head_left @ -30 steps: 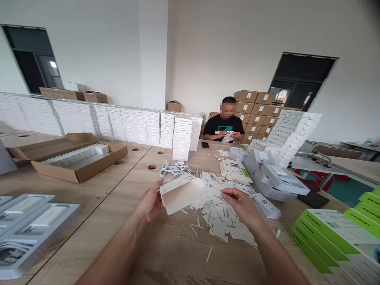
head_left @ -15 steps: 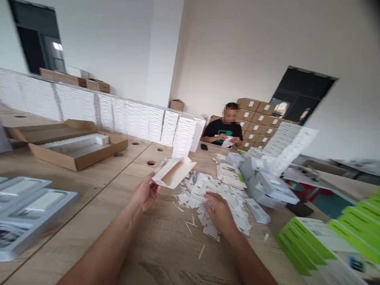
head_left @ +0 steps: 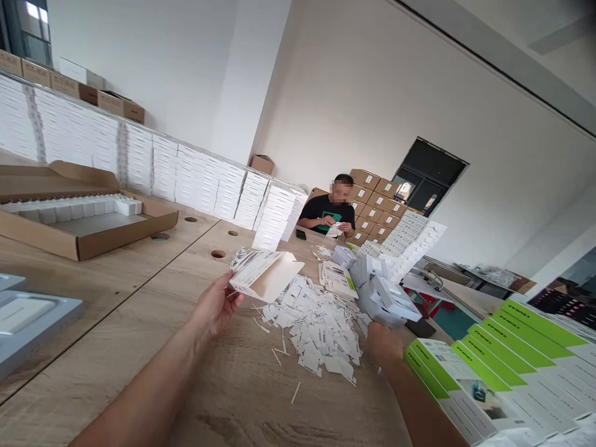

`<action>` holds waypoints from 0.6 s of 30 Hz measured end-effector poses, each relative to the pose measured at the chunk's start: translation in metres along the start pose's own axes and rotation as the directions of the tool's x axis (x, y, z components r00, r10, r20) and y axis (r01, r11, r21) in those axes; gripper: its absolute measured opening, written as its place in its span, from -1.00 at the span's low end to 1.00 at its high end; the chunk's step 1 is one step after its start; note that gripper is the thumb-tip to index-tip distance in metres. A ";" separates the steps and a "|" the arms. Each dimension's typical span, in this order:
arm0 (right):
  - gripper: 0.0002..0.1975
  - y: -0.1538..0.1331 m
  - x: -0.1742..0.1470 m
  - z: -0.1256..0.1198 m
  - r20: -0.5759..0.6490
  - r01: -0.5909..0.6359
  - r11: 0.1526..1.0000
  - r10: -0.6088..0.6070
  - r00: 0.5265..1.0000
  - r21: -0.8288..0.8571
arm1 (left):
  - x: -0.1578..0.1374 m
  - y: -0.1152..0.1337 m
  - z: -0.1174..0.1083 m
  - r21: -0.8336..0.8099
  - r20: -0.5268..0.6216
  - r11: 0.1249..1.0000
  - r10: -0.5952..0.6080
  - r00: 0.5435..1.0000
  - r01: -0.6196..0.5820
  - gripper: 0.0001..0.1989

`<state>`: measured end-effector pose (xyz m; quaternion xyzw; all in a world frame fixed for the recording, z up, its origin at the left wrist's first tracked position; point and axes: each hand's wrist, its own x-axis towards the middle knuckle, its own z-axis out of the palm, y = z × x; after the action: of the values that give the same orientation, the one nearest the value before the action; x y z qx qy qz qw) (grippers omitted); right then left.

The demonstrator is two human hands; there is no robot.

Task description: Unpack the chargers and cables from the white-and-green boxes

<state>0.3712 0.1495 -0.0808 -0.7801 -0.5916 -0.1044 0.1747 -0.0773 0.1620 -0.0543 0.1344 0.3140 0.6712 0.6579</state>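
My left hand (head_left: pixel 218 305) grips a white carton (head_left: pixel 265 276) by its near left side, thumb on the outside. The carton's open end faces right, with a flap sticking out and a bare, pale inside. To the right, my right hand (head_left: pixel 385 343) is by the front of a pile of grey-white trays (head_left: pixel 386 298). Its back faces me and its fingers are hidden, so I cannot see whether it holds anything. A heap of loose white paper cards and strips (head_left: pixel 321 326) lies on the table between my hands.
Stacked green-and-white boxes (head_left: pixel 503 360) stand at the right. An open brown carton (head_left: pixel 88 239) with white pieces and a grey tray (head_left: pixel 41 323) lie left. Stacked white boxes (head_left: pixel 195 177) line the back. Across the table (head_left: pixel 186 273), a person (head_left: pixel 333 214) handles something white.
My right hand has left the paper heap and moved right to the tray pile. My left hand keeps its hold on the carton. The view has swung to the right.
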 end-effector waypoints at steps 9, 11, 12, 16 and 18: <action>-0.73 0.001 -0.011 -0.008 -0.014 0.046 0.999 -0.045 0.999 0.030 | 0.000 -0.005 0.000 0.073 0.012 0.997 -0.009 1.000 0.008 -0.85; -0.68 -0.002 -0.012 -0.016 -0.053 0.043 0.998 -0.041 0.998 0.049 | 0.000 -0.005 -0.001 0.088 0.004 0.996 -0.002 1.000 0.002 -0.85; -0.64 -0.004 -0.011 -0.020 -0.080 0.037 0.998 -0.033 0.996 0.058 | 0.000 -0.005 -0.002 0.096 0.001 0.995 -0.001 1.000 0.001 -0.85; -0.51 -0.022 -0.010 -0.045 -0.171 0.010 0.989 0.016 0.985 0.147 | 0.001 -0.009 -0.002 0.129 -0.005 0.992 -0.001 1.000 0.002 -0.88; -0.51 -0.041 -0.014 -0.064 -0.198 0.020 0.977 0.022 0.980 0.210 | 0.000 -0.012 -0.001 0.146 -0.010 0.989 -0.001 1.000 0.003 -0.87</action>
<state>0.3309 0.1216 -0.0210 -0.7430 -0.5785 -0.1185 0.3150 -0.0688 0.1608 -0.0624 0.1787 0.3655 0.6463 0.6455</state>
